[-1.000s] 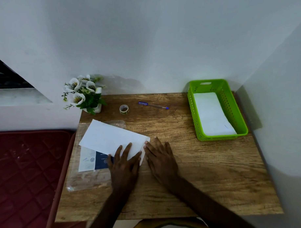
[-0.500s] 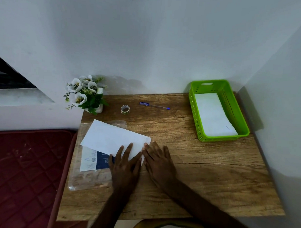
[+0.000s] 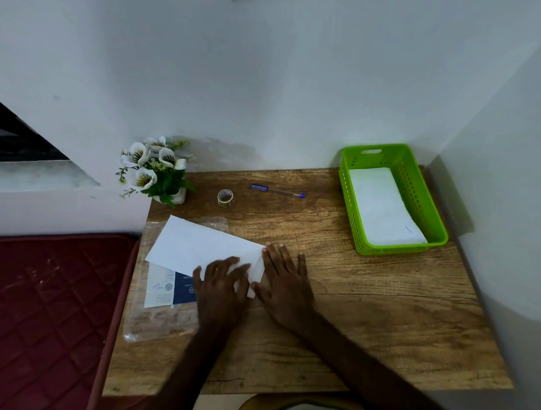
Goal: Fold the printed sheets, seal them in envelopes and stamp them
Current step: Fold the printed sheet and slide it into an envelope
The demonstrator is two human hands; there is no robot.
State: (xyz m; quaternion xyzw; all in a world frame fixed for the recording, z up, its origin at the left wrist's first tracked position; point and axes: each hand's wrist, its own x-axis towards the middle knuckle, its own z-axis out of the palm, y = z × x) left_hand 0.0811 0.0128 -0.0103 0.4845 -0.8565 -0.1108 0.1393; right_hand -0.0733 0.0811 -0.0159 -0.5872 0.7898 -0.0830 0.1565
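Observation:
A folded white sheet (image 3: 197, 246) lies slanted on the left half of the wooden desk (image 3: 366, 315). My left hand (image 3: 220, 286) rests flat on its near right part, fingers slightly bent and blurred. My right hand (image 3: 283, 282) lies flat beside it, fingers straight, pressing the sheet's right end. Under the sheet lies a clear plastic sleeve (image 3: 154, 320) with a white and blue printed card (image 3: 168, 288) inside. A small tape roll (image 3: 225, 197) and a blue pen (image 3: 277, 191) lie at the back of the desk.
A green plastic basket (image 3: 352, 204) with white sheets inside stands at the back right. A pot of white flowers (image 3: 155, 170) sits at the back left corner. Walls close the back and right. A dark red mattress (image 3: 45, 304) lies left of the desk.
My left hand has slid slightly back and right along the sheet, its fingers drawing in. My right hand stays pressed flat on the sheet's right end.

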